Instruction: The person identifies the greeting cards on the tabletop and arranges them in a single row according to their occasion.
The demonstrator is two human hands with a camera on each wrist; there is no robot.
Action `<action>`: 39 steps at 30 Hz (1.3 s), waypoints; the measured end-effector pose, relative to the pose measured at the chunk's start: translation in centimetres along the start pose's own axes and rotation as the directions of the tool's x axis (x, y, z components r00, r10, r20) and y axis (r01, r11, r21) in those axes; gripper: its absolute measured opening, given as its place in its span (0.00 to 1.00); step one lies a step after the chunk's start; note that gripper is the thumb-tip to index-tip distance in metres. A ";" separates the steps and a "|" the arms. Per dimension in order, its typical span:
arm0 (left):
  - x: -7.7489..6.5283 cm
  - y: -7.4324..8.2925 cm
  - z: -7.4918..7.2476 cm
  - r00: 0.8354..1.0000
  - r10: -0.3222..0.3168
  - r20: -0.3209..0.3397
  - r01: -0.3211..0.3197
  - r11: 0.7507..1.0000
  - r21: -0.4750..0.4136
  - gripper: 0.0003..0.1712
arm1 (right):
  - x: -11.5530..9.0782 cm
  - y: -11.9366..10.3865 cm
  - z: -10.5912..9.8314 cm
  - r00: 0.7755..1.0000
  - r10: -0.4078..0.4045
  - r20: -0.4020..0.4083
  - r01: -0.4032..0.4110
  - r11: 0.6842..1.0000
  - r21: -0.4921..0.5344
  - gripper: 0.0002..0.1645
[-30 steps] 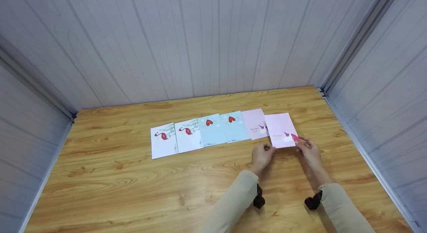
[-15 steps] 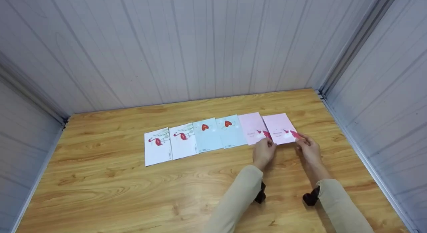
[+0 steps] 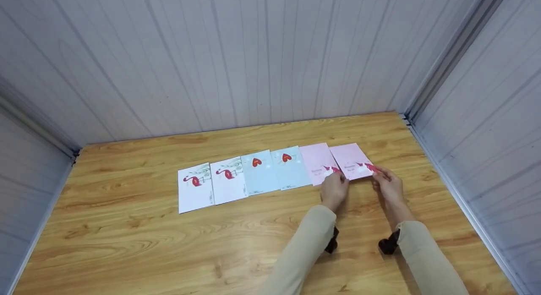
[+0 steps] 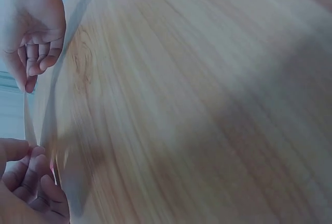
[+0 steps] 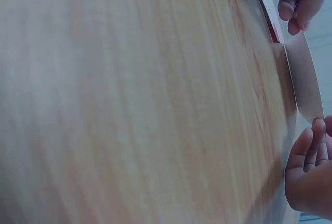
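Note:
In the head view, my left hand [image 3: 334, 189] pinches the near left corner of the rightmost pink card [image 3: 347, 156]. My right hand [image 3: 389, 190] holds that card's near right corner between thumb and fingers. In the right wrist view the card [image 5: 305, 79] stretches between both hands, its held edge slightly bowed and apparently raised off the table. The other pink card [image 3: 315, 155] lies just left of it, its near right corner partly covered by my left hand. Both pink cards bear a darker pink print near their lower right.
Leftward the row continues with two light blue cards [image 3: 262, 176] bearing red hearts, then two white cards [image 3: 195, 198] bearing red flamingos. They lie on a wood-grain table [image 3: 169, 252]. Panelled walls [image 3: 236, 66] enclose the back and sides.
The rightmost pink card has come down and left, closer beside the other pink card, with both hands still holding it. The whole row now appears lower and further left in the head view.

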State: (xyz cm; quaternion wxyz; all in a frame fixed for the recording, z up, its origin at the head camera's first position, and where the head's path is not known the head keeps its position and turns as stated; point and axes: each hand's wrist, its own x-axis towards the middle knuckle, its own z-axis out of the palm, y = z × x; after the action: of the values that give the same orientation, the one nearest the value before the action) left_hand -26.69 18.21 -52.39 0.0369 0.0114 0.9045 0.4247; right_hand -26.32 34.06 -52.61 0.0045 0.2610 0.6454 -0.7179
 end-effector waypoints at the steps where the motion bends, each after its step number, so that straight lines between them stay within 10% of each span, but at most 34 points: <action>1: 0.1 0.1 0.0 1.000 -0.006 0.001 0.006 1.000 0.018 0.07 | 0.2 0.0 0.0 1.000 -0.016 -0.002 0.016 1.000 -0.019 0.23; 31: 0.6 0.4 -0.2 0.993 -0.047 0.105 0.040 0.997 0.067 0.08 | 0.9 -0.2 0.6 0.997 -0.077 -0.015 0.064 0.906 -0.419 0.26; 39: 0.4 -1.2 -0.6 0.986 0.127 0.111 -0.126 0.992 -0.016 0.05 | 0.6 0.2 0.2 0.997 -0.079 0.000 0.073 0.918 -0.389 0.27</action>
State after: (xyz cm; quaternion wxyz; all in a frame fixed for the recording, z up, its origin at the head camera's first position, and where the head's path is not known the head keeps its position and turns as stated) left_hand -27.12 17.03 -52.94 0.0606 0.0926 0.8966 0.4287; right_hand -26.80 34.03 -53.03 0.0232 0.2351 0.7847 -0.5731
